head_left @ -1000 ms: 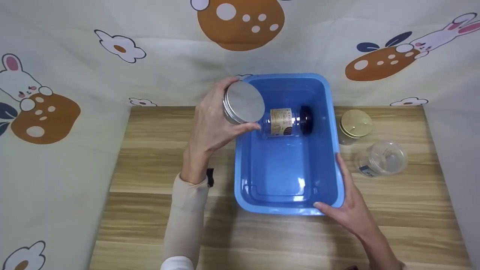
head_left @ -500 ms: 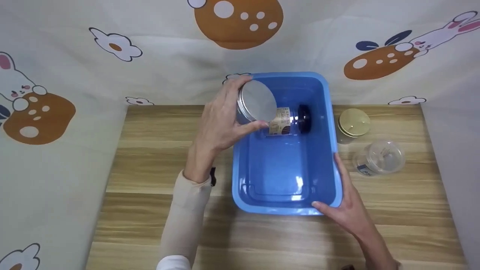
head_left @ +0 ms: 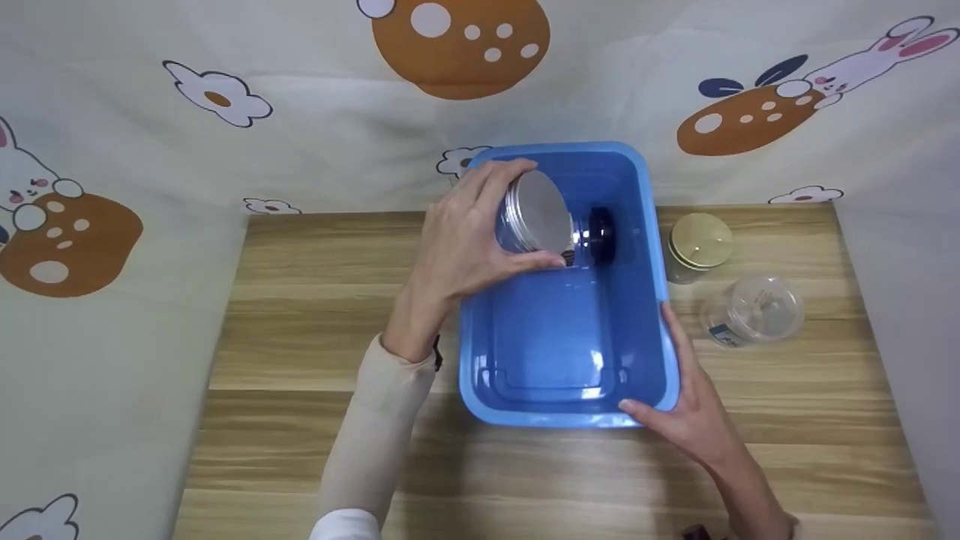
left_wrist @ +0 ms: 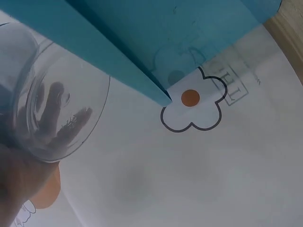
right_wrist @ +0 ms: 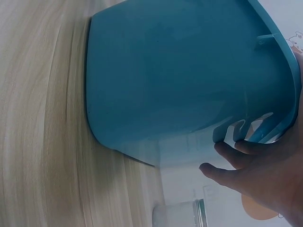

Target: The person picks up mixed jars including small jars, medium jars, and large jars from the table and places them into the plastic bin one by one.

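My left hand (head_left: 465,240) grips a clear jar with a silver lid (head_left: 541,210), tilted over the left side of the blue basin (head_left: 570,418). In the left wrist view the jar's clear round base (left_wrist: 68,106) faces the camera, with fingers seen through it. Inside the basin lies another jar with a dark lid (head_left: 601,235), on its side and partly hidden behind the held jar. At the basin's lower right corner, my right hand (head_left: 697,397) holds the rim, thumb over the near edge. The right wrist view has its fingers (right_wrist: 222,175) along the outer wall.
Right of the basin, a gold-lidded jar (head_left: 701,241) stands on the wooden table (head_left: 300,450). A clear plastic jar (head_left: 765,309) is just in front of it. Cloth walls (head_left: 315,142) printed with rabbits and flowers enclose the back and sides.
The left hand has carried the silver-lidded jar rightward from the basin's left rim to over its inside, tilting it more. The right hand keeps its hold on the corner.
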The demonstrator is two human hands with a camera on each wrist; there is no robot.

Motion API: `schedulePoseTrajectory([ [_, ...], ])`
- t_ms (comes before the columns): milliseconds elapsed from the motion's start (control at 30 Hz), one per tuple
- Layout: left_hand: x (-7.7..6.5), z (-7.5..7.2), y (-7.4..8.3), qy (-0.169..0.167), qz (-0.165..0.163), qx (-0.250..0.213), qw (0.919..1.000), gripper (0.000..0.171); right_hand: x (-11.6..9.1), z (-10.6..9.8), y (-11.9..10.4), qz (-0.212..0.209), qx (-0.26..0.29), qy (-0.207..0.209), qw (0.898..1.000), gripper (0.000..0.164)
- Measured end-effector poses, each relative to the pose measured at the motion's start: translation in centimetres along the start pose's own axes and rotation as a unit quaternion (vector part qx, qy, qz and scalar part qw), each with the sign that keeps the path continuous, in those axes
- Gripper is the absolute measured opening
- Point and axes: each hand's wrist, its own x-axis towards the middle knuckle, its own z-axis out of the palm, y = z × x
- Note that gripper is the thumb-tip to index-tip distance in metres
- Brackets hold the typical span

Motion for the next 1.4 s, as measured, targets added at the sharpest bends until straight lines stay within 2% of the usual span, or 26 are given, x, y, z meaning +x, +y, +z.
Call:
schedulePoseTrajectory([
  [267,0.3,0.5,0.2,-0.073,-0.041,-0.006,0.9965,0.098,0.0,0.0,0.0,0.003,-0.004,-0.005,1.000,0.116],
  [467,0.4,1.3,0.3,-0.097,-0.036,0.008,0.9946,0.096,0.0,0.0,0.0,0.001,-0.002,-0.007,1.000,0.115],
  [700,0.2,2.2,0.1,-0.105,-0.025,0.019,0.9940,0.093,0.0,0.1,-0.1,-0.021,-0.018,0.002,1.000,0.115],
  [767,0.1,2.3,0.2,-0.104,-0.022,0.020,0.9941,0.092,-0.1,0.0,-0.1,-0.012,-0.012,0.000,1.000,0.115],
  [1000,-0.1,2.8,0.1,-0.058,0.037,0.039,0.9969,0.092,-0.2,-0.1,-0.1,-0.003,-0.001,-0.004,1.000,0.115],
  [1100,-0.1,3.1,0.0,-0.049,0.053,0.041,0.9965,0.094,-0.2,-0.1,-0.1,-0.004,-0.003,-0.003,1.000,0.115],
  [1267,-0.2,3.7,0.0,-0.050,0.069,0.046,0.9953,0.099,-0.2,-0.1,-0.2,0.004,-0.010,-0.003,1.000,0.115],
  [1400,-0.3,4.1,0.0,-0.068,0.076,0.040,0.9940,0.099,-0.2,-0.1,-0.2,0.010,-0.004,-0.003,1.000,0.115],
])
